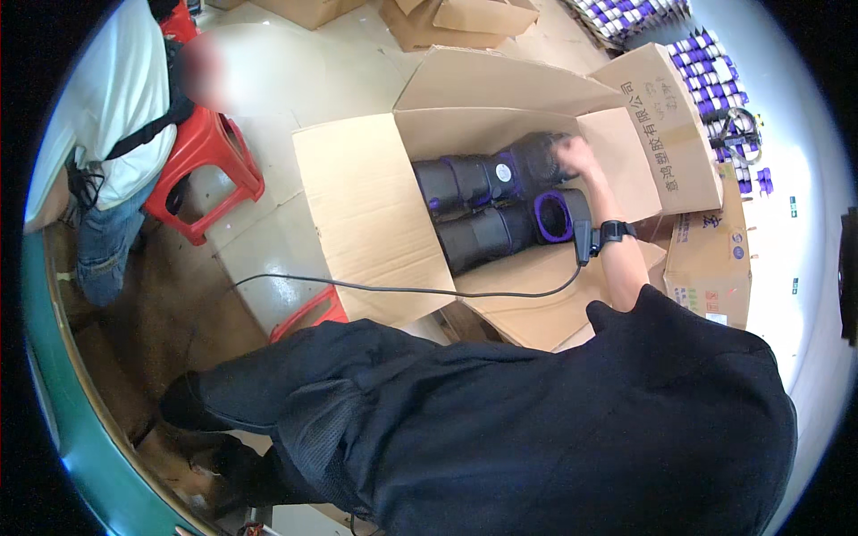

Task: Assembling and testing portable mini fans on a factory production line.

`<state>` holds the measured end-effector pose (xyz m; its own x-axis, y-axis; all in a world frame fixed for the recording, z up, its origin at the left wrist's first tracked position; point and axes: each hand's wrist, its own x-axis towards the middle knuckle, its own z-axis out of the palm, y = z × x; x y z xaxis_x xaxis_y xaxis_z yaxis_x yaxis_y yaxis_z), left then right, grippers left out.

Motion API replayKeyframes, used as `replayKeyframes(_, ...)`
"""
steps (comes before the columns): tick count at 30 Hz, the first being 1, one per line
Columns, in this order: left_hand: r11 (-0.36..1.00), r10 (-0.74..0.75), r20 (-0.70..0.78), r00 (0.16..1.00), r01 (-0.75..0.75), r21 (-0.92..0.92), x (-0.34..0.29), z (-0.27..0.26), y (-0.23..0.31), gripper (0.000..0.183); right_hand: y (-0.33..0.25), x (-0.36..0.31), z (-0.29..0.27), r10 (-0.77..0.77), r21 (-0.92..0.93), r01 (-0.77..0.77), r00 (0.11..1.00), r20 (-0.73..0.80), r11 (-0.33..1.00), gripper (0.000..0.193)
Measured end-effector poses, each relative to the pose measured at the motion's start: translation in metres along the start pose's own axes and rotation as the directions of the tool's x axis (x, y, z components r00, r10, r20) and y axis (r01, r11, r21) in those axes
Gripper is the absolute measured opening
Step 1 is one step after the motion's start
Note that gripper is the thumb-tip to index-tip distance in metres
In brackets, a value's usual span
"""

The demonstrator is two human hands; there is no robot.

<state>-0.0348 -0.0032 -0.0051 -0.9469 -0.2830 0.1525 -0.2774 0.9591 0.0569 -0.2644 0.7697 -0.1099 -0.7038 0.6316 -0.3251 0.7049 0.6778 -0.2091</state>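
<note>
My right fingers look bent at the end of a black tubular bundle; they're blurred, so I cannot tell whether they grip it. Nearer me than them lies a purple-rimmed tube, both inside the open carton around my fingers. Far left of them, a red stool.

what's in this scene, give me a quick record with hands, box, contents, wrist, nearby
right hand: inside the box at the far right end of the contents, at a dark item; blurred, grip unclear
left hand: cannot be made out
box: open cardboard carton, flaps spread
contents: black cylindrical items with purple trim, lying in rows; a round pale sticker on one
wrist: black strapped device; a black cable runs leftward
nearby: red stool; purple and white stacks by the wall
</note>
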Motion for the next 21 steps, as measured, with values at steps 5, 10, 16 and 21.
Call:
replayKeyframes(5,0.996,-0.036,-0.019,0.999,0.035,-0.077,-0.003,-0.009,0.020,0.099,0.097,0.023,0.034,0.335,-0.502,-0.251,0.938,0.083,0.828,0.110)
replayKeyframes(10,0.991,-0.035,-0.031,0.999,0.030,-0.132,-0.004,-0.001,0.011,0.101,0.157,0.036,0.037,0.390,-0.353,-0.314,0.906,0.168,0.882,0.150)
replayKeyframes(16,0.995,-0.042,0.010,0.999,0.043,-0.095,-0.009,-0.003,0.003,0.099,0.146,0.003,0.074,0.331,-0.340,-0.313,0.944,-0.007,0.887,0.138)
replayKeyframes(21,0.995,-0.039,0.028,0.999,0.041,-0.089,-0.008,0.000,0.008,0.098,0.117,-0.036,0.053,-0.016,-0.400,0.044,0.997,0.073,0.915,0.106)
